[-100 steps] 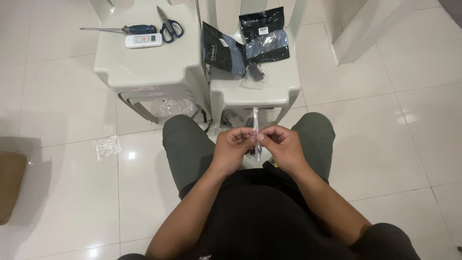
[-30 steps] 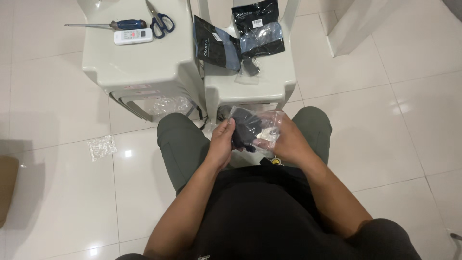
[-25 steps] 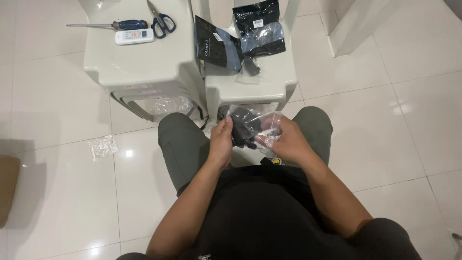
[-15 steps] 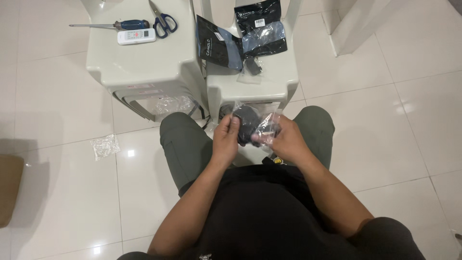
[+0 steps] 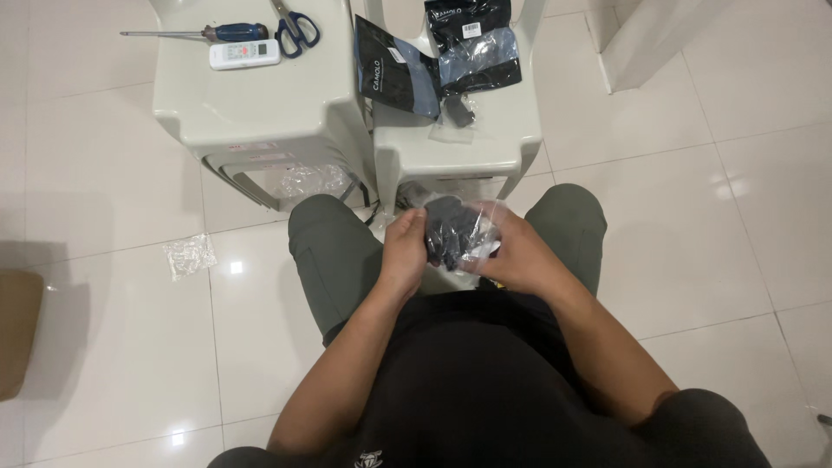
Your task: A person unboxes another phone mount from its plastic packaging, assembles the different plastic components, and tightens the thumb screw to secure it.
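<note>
Wearing black T-shirt [image 5: 485,390], small white emblem near hem; olive-green shorts [image 5: 334,251] over both thighs; forearms bare, no sleeves; my hands ungloved.

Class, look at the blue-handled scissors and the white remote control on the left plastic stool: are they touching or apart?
Apart. The head view shows a strip of bare stool top between the blue-handled scissors and the white remote control.
</note>
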